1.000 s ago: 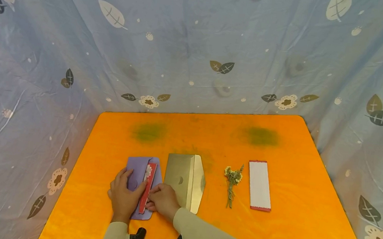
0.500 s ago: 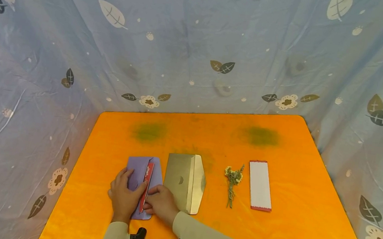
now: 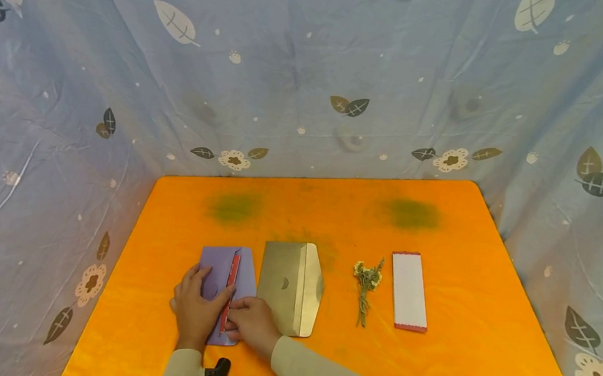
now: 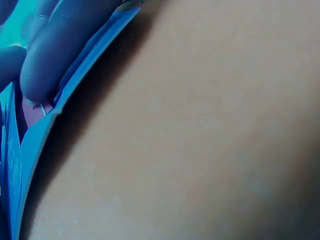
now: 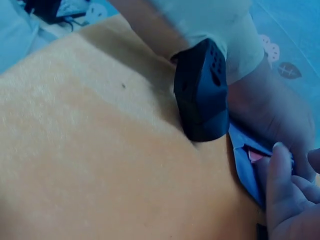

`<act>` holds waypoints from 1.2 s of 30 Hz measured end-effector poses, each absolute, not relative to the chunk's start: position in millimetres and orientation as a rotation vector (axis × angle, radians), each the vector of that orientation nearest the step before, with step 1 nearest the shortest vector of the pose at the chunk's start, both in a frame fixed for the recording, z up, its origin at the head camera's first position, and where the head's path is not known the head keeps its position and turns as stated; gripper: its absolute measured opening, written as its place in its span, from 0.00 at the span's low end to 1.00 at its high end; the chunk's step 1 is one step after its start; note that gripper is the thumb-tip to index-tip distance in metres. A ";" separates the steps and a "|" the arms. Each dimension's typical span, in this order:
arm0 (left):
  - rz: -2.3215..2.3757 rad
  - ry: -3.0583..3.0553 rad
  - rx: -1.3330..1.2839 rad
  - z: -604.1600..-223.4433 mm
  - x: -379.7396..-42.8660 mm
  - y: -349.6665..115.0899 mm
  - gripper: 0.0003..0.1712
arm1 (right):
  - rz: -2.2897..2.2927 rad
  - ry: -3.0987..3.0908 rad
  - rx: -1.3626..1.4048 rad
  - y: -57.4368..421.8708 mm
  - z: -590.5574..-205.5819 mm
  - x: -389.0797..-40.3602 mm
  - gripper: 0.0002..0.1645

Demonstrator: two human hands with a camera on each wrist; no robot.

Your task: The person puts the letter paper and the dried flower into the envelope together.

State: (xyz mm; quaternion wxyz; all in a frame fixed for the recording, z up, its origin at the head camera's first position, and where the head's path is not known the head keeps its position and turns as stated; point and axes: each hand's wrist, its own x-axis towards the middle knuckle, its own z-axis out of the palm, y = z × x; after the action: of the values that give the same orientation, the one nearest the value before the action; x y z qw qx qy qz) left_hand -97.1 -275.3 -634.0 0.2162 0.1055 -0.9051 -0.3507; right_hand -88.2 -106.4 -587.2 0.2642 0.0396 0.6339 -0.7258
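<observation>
A purple envelope (image 3: pixel 220 259) lies at the table's left front, its flap unfolded to the right. Most of a red card (image 3: pixel 234 267) is inside it, and a narrow strip shows along the mouth. My left hand (image 3: pixel 197 310) grips the envelope from the left, thumb at the mouth's edge. With bent fingers, my right hand (image 3: pixel 255 325) pinches the card's exposed edge. In the left wrist view, fingertips reach into the gaping envelope (image 4: pixel 37 145) beside a pinkish bit of card (image 4: pixel 33 114). The right wrist view shows the card's corner (image 5: pixel 256 156) in the mouth.
A gold envelope (image 3: pixel 280 279) with its flap unfolded lies just right of the purple one. Further right are a small bunch of dried flowers (image 3: pixel 365 290) and a white card with red ends (image 3: pixel 409 292). A patterned blue curtain (image 3: pixel 305 69) surrounds the orange table (image 3: pixel 332 210).
The red card has slid left, deeper into the purple envelope; its flower print is now hidden. My right hand has moved slightly left with it. My left hand has stayed in place.
</observation>
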 end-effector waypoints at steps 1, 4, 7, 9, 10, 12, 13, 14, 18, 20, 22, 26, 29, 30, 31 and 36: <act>-0.970 -2.508 0.290 -633.6 -97.3 -275.0 0.45 | -1.952 1.726 0.102 -106.1 -586.9 -87.5 0.09; -0.968 -2.510 0.292 -634.6 -97.8 -275.5 0.46 | -1.918 1.770 0.082 -104.9 -583.8 -84.9 0.11; -0.957 -2.517 0.295 -636.0 -98.4 -276.5 0.47 | -1.896 1.787 0.071 -104.2 -579.6 -82.4 0.11; -0.954 -2.519 0.299 -637.1 -98.4 -277.2 0.47 | -1.893 1.776 0.073 -104.1 -576.4 -81.1 0.12; -0.951 -2.521 0.299 -637.5 -98.5 -277.6 0.47 | -1.892 1.773 0.073 -104.2 -575.3 -80.5 0.12; -0.952 -2.524 0.298 -637.6 -98.6 -277.7 0.48 | -1.895 1.764 0.077 -104.5 -573.1 -79.8 0.13; -0.952 -2.526 0.297 -637.7 -98.6 -277.8 0.48 | -1.896 1.761 0.077 -104.5 -571.8 -79.6 0.14; -0.952 -2.528 0.299 -637.9 -98.7 -278.1 0.48 | -1.900 1.754 0.079 -104.7 -571.1 -79.5 0.14; -0.957 -2.547 0.301 -637.9 -98.9 -278.9 0.49 | -1.919 1.729 0.091 -105.5 -570.2 -79.5 0.14; -0.959 -2.566 0.305 -637.6 -99.1 -279.4 0.51 | -1.927 1.712 0.094 -105.9 -570.9 -79.6 0.13; -0.953 -2.586 0.302 -636.4 -99.2 -279.2 0.53 | -1.928 1.698 0.089 -106.4 -571.6 -79.5 0.12; -0.949 -2.608 0.294 -633.9 -99.4 -278.9 0.56 | -1.938 1.653 0.087 -107.7 -573.6 -79.3 0.11; -0.947 -2.611 0.290 -631.7 -99.1 -278.3 0.56 | -1.962 1.612 0.100 -107.9 -573.7 -79.2 0.10; -0.945 -2.612 0.288 -631.3 -99.0 -278.1 0.56 | -1.971 1.594 0.106 -107.8 -573.4 -79.2 0.10; -0.944 -2.614 0.287 -630.9 -98.9 -278.1 0.55 | -1.980 1.578 0.110 -107.6 -573.1 -79.2 0.10; -0.943 -2.617 0.267 -629.6 -98.0 -277.4 0.55 | -2.021 1.504 0.116 -106.9 -575.4 -80.1 0.12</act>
State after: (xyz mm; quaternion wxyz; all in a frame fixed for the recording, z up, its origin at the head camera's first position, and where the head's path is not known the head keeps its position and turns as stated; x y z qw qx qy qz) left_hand -98.0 -277.4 -629.6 0.1728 0.0943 -0.9224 -0.3324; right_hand -80.1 -106.9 -575.4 0.3048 0.0439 0.5681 -0.7632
